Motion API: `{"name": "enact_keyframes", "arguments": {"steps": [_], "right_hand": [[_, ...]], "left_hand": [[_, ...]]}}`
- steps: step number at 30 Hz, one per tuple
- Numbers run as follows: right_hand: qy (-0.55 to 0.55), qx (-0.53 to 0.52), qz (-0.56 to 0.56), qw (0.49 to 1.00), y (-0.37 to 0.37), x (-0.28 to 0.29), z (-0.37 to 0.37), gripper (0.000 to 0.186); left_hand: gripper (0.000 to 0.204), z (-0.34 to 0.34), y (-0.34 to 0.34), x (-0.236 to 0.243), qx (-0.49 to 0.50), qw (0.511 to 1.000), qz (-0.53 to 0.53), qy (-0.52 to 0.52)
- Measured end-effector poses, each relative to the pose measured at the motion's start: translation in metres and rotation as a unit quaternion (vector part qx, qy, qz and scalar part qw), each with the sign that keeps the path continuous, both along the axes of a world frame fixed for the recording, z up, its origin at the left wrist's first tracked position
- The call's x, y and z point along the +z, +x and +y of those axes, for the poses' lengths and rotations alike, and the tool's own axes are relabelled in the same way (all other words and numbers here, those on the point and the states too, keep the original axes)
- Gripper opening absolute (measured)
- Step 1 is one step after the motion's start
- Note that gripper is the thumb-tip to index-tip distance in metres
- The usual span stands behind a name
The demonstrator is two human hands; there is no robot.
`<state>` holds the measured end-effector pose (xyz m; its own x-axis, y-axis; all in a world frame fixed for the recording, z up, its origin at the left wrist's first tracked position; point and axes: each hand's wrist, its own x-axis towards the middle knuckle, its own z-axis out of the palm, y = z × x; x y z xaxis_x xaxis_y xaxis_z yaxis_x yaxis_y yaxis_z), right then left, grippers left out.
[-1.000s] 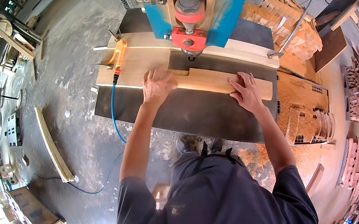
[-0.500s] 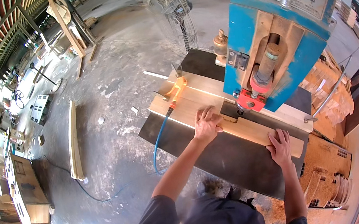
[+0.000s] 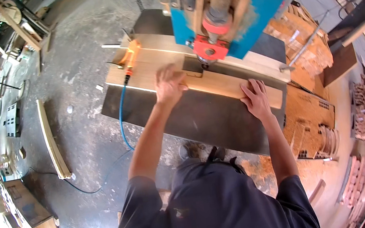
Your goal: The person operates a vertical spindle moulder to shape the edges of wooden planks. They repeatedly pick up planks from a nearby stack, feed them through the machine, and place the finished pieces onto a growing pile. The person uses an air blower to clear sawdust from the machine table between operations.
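A pale wooden board (image 3: 220, 84) with a cut slot near its left part lies on the machine's dark table, below the cutter. My right hand (image 3: 256, 99) grips the board toward its right end, fingers on top and thumb at its near edge. At the board's left end is my left hand (image 3: 170, 87); motion smears its fingers, and whether they touch the wood is unclear. Above the slot hangs the red cutter head (image 3: 210, 47) of a blue machine (image 3: 251, 23). An orange air gun (image 3: 130, 55) lies on the flat wood panel (image 3: 149, 62) at left.
A blue hose (image 3: 122, 118) runs from the air gun over the edge of the dark table (image 3: 202, 120) to the floor. A pale fence (image 3: 260, 68) crosses behind the board. Sawdust (image 3: 306, 119) and cardboard (image 3: 300, 32) lie at right. Long timber (image 3: 51, 138) rests on the floor at left.
My view has tilted and shifted, so the machine and table appear higher and further left. My left hand has moved slightly leftward off the slot area; my right hand stays at the board's right part.
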<state>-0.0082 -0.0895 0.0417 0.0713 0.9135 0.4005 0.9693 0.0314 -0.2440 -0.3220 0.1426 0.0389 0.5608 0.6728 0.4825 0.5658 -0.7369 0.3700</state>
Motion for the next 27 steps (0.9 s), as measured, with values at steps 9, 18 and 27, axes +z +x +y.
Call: {"name": "enact_keyframes", "arguments": {"steps": [9,18,27], "right_hand": [[0.005,-0.012,-0.018,1.000,0.011,-0.004,0.008,0.058],[0.010,-0.017,-0.027,0.999,0.014,-0.005,0.017,0.058],[0.009,-0.018,-0.030,0.999,0.020,-0.004,0.024,0.056]], "left_hand": [[0.052,0.009,0.009,-0.002,0.016,0.999,0.031,-0.011],[0.052,0.016,0.014,-0.001,0.022,0.999,0.031,-0.009],[0.047,0.025,0.021,-0.007,0.022,0.999,0.017,-0.022]]}}
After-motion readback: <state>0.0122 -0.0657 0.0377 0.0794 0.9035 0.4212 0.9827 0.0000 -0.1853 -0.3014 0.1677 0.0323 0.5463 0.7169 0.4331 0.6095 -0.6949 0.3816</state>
